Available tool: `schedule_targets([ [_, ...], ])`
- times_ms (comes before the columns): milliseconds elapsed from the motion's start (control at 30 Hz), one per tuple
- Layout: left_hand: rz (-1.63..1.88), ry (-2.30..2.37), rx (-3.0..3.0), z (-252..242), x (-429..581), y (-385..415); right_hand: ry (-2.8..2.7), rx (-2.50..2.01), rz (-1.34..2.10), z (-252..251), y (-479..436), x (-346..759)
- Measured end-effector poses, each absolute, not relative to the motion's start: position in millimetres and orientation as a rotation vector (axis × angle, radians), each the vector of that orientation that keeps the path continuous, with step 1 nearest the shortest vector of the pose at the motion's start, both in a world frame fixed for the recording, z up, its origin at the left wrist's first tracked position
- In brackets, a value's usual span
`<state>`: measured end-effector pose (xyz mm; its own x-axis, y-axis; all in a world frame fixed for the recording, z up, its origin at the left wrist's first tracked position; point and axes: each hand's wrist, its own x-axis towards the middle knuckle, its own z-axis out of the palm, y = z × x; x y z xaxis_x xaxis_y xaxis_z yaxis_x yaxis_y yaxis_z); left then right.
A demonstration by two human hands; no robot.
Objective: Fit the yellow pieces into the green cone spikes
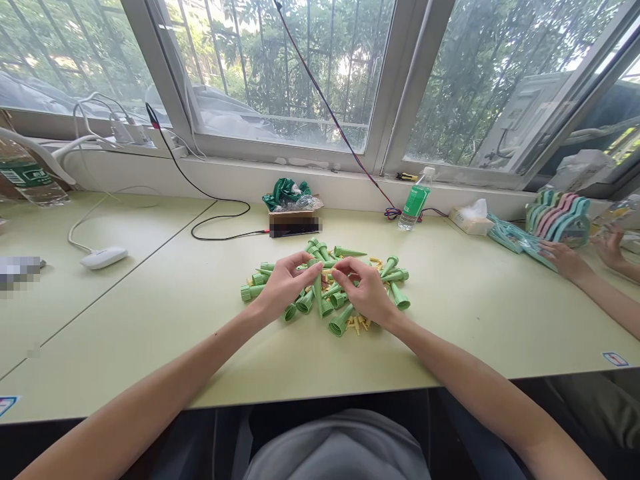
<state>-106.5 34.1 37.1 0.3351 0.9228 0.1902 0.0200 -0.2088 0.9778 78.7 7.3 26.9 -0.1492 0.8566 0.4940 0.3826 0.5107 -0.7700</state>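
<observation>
A heap of green cone-shaped plastic spikes (395, 293) lies on the pale green table (190, 320), mixed with small yellow pieces (357, 324). My left hand (283, 287) pinches the top of one green spike (317, 293) that hangs point down over the heap. My right hand (365, 290) is closed beside it, fingertips pinched near the same spike; what they hold is too small to make out.
A cardboard box (295, 221) with green wrapping, a green-labelled bottle (415, 203), a tissue pack (470, 220) and stacked coloured items (557, 217) line the back. Another person's hands (567, 260) work at the right. A white mouse (104, 257) and cables lie left.
</observation>
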Motion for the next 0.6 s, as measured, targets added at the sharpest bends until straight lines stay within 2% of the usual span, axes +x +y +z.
schedule_targets([
  [600,1.037,0.883,1.659,41.5,-107.2,28.6,-1.796,-1.119,0.539,26.7,7.6,80.3],
])
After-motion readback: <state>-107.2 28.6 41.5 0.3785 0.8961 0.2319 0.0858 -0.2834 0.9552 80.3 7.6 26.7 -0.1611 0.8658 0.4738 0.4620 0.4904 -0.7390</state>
